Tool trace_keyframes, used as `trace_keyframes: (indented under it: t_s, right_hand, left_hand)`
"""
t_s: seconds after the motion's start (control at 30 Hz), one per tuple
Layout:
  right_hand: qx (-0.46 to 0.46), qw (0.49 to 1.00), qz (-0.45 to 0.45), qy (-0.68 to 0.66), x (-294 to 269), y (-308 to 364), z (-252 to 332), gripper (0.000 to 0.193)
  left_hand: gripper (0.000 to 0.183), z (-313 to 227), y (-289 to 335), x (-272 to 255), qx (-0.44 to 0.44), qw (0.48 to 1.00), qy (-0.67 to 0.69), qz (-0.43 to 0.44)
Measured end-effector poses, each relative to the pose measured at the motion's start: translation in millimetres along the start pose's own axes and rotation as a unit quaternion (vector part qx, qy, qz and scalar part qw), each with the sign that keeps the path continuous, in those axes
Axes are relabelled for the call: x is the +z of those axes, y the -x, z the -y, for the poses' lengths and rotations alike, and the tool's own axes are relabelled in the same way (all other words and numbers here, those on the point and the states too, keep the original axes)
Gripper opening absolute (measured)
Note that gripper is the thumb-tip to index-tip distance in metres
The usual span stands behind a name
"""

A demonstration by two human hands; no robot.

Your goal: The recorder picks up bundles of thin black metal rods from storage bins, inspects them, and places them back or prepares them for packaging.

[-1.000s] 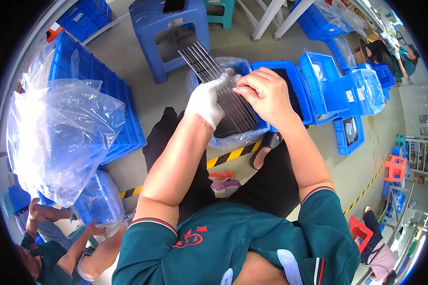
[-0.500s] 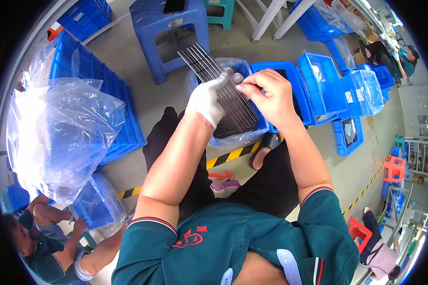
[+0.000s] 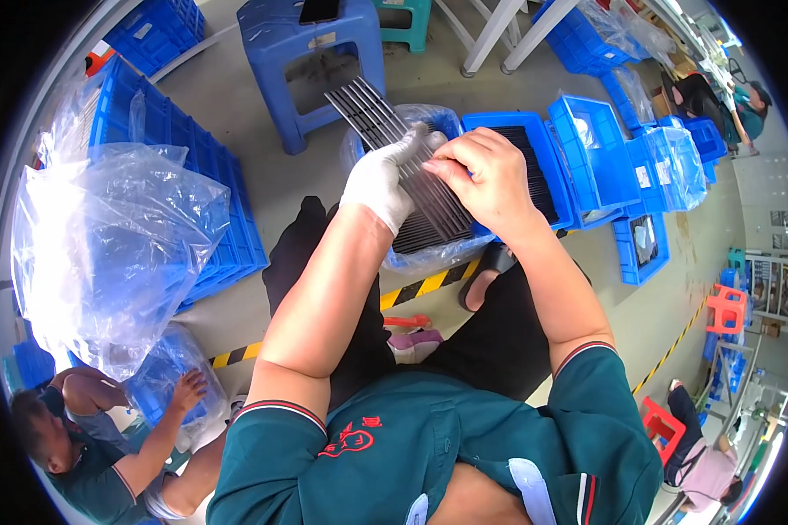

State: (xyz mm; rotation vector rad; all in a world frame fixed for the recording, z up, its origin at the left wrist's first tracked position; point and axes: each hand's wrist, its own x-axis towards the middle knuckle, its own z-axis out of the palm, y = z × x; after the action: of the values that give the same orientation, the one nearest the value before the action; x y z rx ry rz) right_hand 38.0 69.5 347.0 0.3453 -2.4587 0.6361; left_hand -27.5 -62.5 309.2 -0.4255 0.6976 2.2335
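My left hand, in a white glove, is closed around a flat row of slim dark rods that slants from upper left to lower right. My bare right hand hovers over the middle of the row with thumb and fingertips pinched together; whatever is between them is too small to make out. Beneath the rods stands a blue crate lined with clear plastic, holding more dark rods. Just right of it, a second blue crate also contains dark rods.
A blue stool with a dark flat object on it stands ahead. Stacked blue crates under a clear plastic bag rise at left. Further crates stand at right. At lower left a co-worker sits by a bagged crate.
My right hand has shifted slightly left over the rods, uncovering more of the right crate. The left hand holds nearly still. The co-worker's hand at lower left has moved right.
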Motion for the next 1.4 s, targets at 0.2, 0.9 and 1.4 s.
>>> trace_keyframes:
  t_s: [0.2, 0.9, 1.4]
  right_hand:
    - [0.014, 1.000, 0.008, -0.002, 0, 0, 0, 0.016]
    - [-0.025, 0.998, 0.037, 0.042, 5, 2, 12, 0.013]
    - [0.062, 0.996, 0.003, -0.059, 3, 1, 0, 0.013]
  left_hand:
    - [0.018, -1, -1, -1, -0.002, 1.000, -0.009, -0.011]
    - [0.017, 2, 1, -1, 0.022, 0.997, -0.062, -0.028]
    - [0.020, 0, 1, 1, -0.001, 1.000, -0.001, 0.005]
